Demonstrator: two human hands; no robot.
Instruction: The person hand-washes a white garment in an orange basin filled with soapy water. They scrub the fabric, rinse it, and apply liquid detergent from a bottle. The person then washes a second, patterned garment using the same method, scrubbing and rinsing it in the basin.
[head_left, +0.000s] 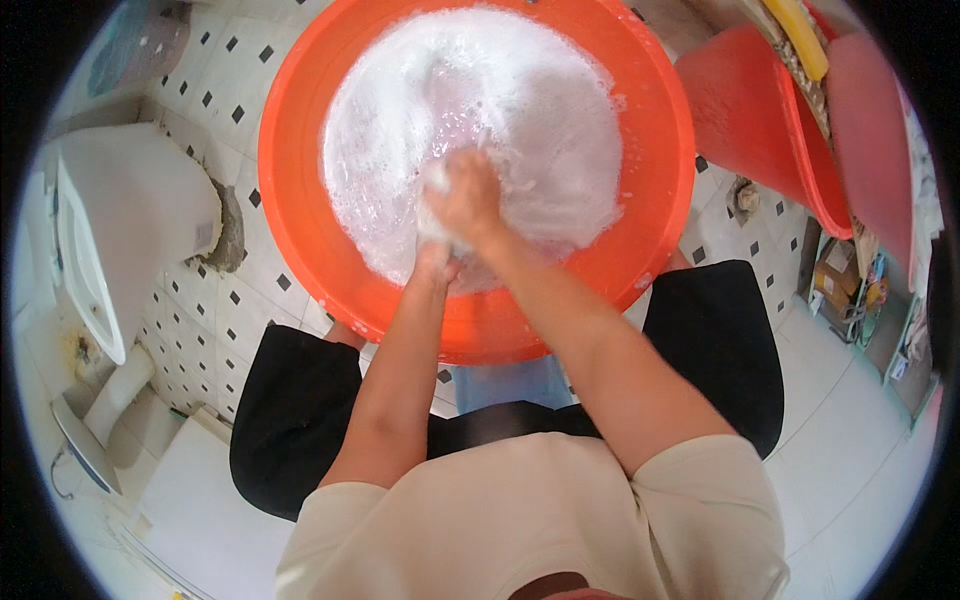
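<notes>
A wide orange plastic basin (652, 165) stands between my knees, holding soapy water (555, 112) thick with white foam. Over the near half of the water, my right hand (472, 191) is closed around a wet, pale cloth (431, 214). My left hand (437, 259) grips the same cloth lower down, close to the basin's near side. Motion blur and suds hide the cloth's shape and the fingertips.
At the left is a white toilet (142, 202). Red plastic tubs (750, 112) lean at the upper right, near a shelf rack (862, 307) with packages. A light blue stool (514, 386) shows beneath the basin's near rim. The tiled floor (225, 315) has black diamonds.
</notes>
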